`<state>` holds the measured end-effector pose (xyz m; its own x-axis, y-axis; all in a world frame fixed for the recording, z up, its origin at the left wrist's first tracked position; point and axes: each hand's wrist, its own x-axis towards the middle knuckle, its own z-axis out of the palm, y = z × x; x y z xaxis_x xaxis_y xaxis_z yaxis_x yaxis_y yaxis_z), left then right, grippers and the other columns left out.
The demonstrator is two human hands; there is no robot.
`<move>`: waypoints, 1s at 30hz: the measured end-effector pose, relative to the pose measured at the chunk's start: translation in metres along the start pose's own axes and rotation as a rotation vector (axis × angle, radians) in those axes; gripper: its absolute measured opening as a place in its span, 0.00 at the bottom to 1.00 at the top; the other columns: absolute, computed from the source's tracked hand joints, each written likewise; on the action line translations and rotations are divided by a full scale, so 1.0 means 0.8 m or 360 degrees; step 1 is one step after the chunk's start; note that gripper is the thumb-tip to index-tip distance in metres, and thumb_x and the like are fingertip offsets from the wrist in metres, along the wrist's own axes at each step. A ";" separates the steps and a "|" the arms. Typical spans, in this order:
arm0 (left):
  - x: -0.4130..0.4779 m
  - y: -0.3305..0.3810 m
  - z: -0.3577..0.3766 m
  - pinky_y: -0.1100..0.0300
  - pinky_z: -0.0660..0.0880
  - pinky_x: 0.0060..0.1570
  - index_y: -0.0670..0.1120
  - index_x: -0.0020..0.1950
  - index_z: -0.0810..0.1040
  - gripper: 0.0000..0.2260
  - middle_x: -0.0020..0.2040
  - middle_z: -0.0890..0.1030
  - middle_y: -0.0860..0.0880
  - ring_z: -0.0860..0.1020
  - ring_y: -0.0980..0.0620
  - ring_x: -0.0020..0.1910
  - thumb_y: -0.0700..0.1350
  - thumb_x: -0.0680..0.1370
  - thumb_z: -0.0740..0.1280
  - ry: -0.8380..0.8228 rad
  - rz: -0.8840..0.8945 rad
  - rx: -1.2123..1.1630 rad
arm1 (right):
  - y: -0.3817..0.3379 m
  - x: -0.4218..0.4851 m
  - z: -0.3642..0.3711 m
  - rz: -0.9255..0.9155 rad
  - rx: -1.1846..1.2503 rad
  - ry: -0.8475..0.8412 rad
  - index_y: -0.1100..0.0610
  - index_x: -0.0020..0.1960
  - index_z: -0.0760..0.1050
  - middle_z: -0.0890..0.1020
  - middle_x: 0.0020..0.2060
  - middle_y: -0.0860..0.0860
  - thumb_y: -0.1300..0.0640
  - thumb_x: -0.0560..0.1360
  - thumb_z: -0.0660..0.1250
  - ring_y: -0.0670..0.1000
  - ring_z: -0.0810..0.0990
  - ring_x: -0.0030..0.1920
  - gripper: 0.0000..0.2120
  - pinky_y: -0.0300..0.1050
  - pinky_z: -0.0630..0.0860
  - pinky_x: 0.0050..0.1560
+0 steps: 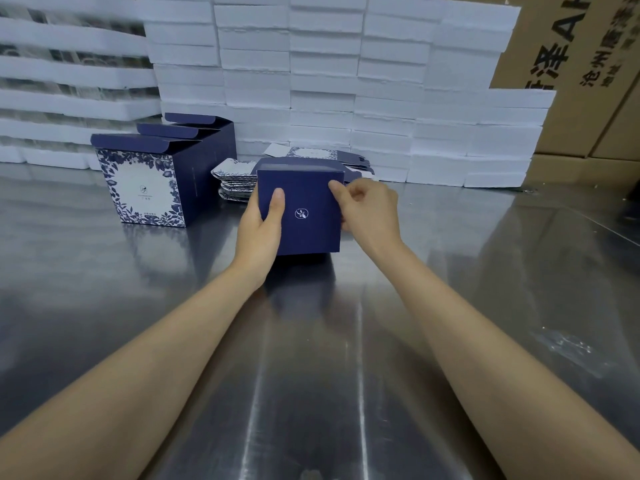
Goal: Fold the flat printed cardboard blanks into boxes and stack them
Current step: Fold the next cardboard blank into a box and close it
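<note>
I hold a navy blue box [304, 216] with a small white logo facing me, just above the steel table. My left hand [261, 226] grips its left side, thumb laid on the front panel. My right hand [367, 211] pinches the box's upper right corner. Behind the box lies a pile of flat printed blanks [235, 180] with blue floral edges. To the left stand folded boxes [152, 181] in a row, their top flaps open, the nearest showing a white panel with a blue floral border.
The steel table [311, 358] stretches toward me, shiny and reflective. White foam trays [346, 81] are stacked as a wall along the back. Brown cardboard cartons [588, 81] with printed characters stand at the far right.
</note>
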<state>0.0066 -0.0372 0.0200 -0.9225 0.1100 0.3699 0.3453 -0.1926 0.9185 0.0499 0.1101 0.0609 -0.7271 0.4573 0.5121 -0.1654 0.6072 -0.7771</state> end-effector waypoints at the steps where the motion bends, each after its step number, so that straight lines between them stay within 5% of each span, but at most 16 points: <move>1: -0.001 -0.001 -0.001 0.55 0.76 0.61 0.55 0.66 0.74 0.13 0.58 0.81 0.59 0.80 0.59 0.57 0.53 0.82 0.61 -0.0014 0.0005 0.0025 | -0.003 -0.001 0.001 -0.0038 -0.0103 -0.0037 0.56 0.47 0.75 0.80 0.36 0.53 0.44 0.74 0.69 0.58 0.80 0.46 0.15 0.56 0.78 0.51; 3: -0.003 -0.005 -0.003 0.52 0.75 0.62 0.55 0.66 0.74 0.14 0.58 0.82 0.58 0.80 0.58 0.58 0.54 0.82 0.61 -0.0067 0.0020 0.0114 | -0.008 -0.007 0.002 -0.0139 -0.0429 -0.0199 0.53 0.61 0.70 0.81 0.50 0.53 0.35 0.70 0.68 0.57 0.77 0.54 0.28 0.54 0.76 0.55; 6: -0.006 -0.007 -0.006 0.52 0.77 0.59 0.56 0.62 0.76 0.12 0.55 0.83 0.57 0.81 0.57 0.55 0.55 0.80 0.64 -0.0098 0.0013 0.0186 | -0.008 -0.012 0.006 -0.0221 -0.0627 -0.0288 0.54 0.63 0.68 0.79 0.57 0.53 0.29 0.68 0.65 0.58 0.77 0.56 0.35 0.54 0.76 0.54; 12: -0.001 -0.004 -0.006 0.68 0.75 0.35 0.57 0.46 0.80 0.07 0.41 0.84 0.63 0.82 0.63 0.41 0.59 0.75 0.70 0.0081 0.0004 0.0283 | -0.004 -0.012 0.001 -0.0412 -0.0512 -0.0329 0.58 0.53 0.70 0.81 0.49 0.59 0.39 0.78 0.60 0.60 0.79 0.39 0.21 0.58 0.78 0.40; 16: 0.007 -0.011 -0.010 0.64 0.78 0.44 0.56 0.47 0.80 0.08 0.43 0.84 0.60 0.82 0.62 0.43 0.59 0.76 0.69 0.0078 0.0007 0.0281 | 0.005 -0.011 -0.004 -0.0574 -0.0326 -0.0407 0.60 0.56 0.72 0.82 0.51 0.56 0.51 0.83 0.57 0.62 0.80 0.39 0.12 0.61 0.78 0.42; 18: 0.012 -0.017 -0.015 0.63 0.78 0.48 0.55 0.51 0.80 0.10 0.46 0.84 0.59 0.82 0.61 0.47 0.59 0.76 0.68 0.0034 -0.0039 0.0252 | 0.017 -0.013 -0.003 -0.0596 -0.0309 -0.0404 0.56 0.63 0.70 0.82 0.43 0.55 0.53 0.83 0.56 0.60 0.81 0.38 0.13 0.58 0.77 0.44; 22: 0.018 -0.025 -0.020 0.69 0.73 0.49 0.49 0.62 0.74 0.20 0.55 0.79 0.58 0.78 0.59 0.54 0.61 0.77 0.65 -0.0078 -0.0164 0.0423 | 0.049 -0.025 0.009 -0.0385 -0.0171 -0.0580 0.46 0.77 0.49 0.79 0.33 0.53 0.57 0.81 0.59 0.51 0.82 0.31 0.30 0.50 0.80 0.43; 24: 0.019 -0.029 -0.022 0.70 0.69 0.47 0.49 0.62 0.69 0.21 0.55 0.77 0.59 0.76 0.59 0.53 0.58 0.76 0.68 -0.0130 -0.0142 0.0602 | 0.061 -0.026 0.016 -0.0264 -0.0191 -0.0640 0.51 0.78 0.49 0.82 0.40 0.54 0.57 0.80 0.62 0.52 0.83 0.39 0.33 0.49 0.79 0.49; 27: 0.022 -0.036 -0.026 0.62 0.70 0.57 0.46 0.68 0.65 0.27 0.59 0.75 0.56 0.75 0.57 0.57 0.47 0.74 0.74 -0.0278 -0.0097 0.0744 | 0.074 -0.016 0.016 -0.0267 -0.0458 -0.0636 0.53 0.77 0.59 0.76 0.58 0.55 0.54 0.79 0.64 0.54 0.76 0.56 0.28 0.50 0.72 0.60; 30: 0.022 -0.037 -0.030 0.57 0.70 0.66 0.45 0.71 0.64 0.27 0.65 0.75 0.53 0.74 0.54 0.64 0.39 0.76 0.71 -0.0324 -0.0058 0.0620 | 0.070 -0.018 0.011 -0.0244 -0.0279 -0.0648 0.52 0.79 0.53 0.70 0.68 0.54 0.53 0.79 0.64 0.51 0.68 0.68 0.32 0.46 0.67 0.68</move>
<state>-0.0238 -0.0531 -0.0041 -0.8959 0.3074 0.3206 0.3885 0.1925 0.9011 0.0447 0.1318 0.0068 -0.9110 0.0828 0.4039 -0.2018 0.7648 -0.6119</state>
